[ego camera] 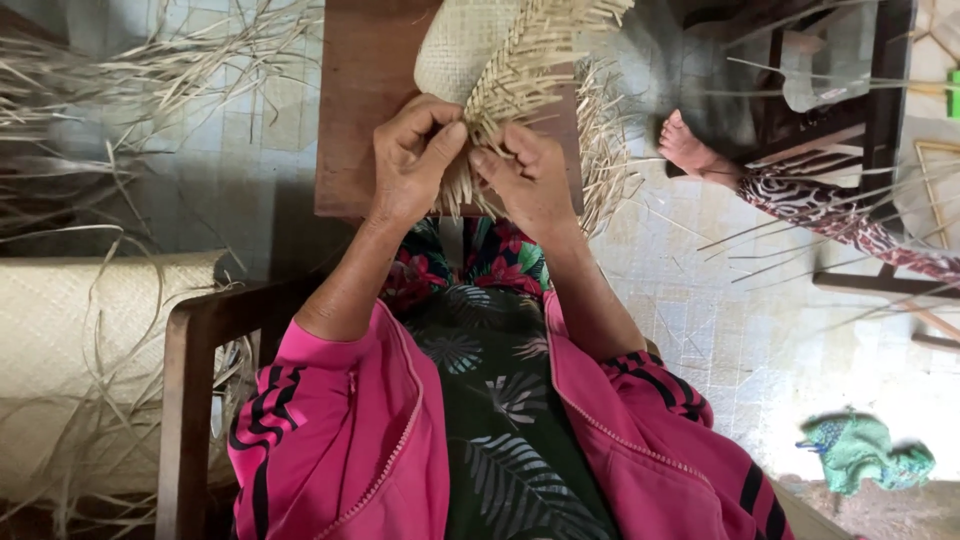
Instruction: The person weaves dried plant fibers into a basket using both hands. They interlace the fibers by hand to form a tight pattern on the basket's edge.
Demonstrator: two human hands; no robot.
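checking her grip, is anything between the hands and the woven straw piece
Nothing visible: the left hand and right hand both pinch the loose strands of the woven straw piece directly.

Matt, dry straw weave (470, 45) (frayed ends) — on smooth brown wood board (360, 110).

Head camera looks steeply down (close) at lap.

Pale tiled floor (740, 340) (brightly lit lower right); brown wooden table (365, 100) top centre, dark wooden chair arm (190, 400) lower left.
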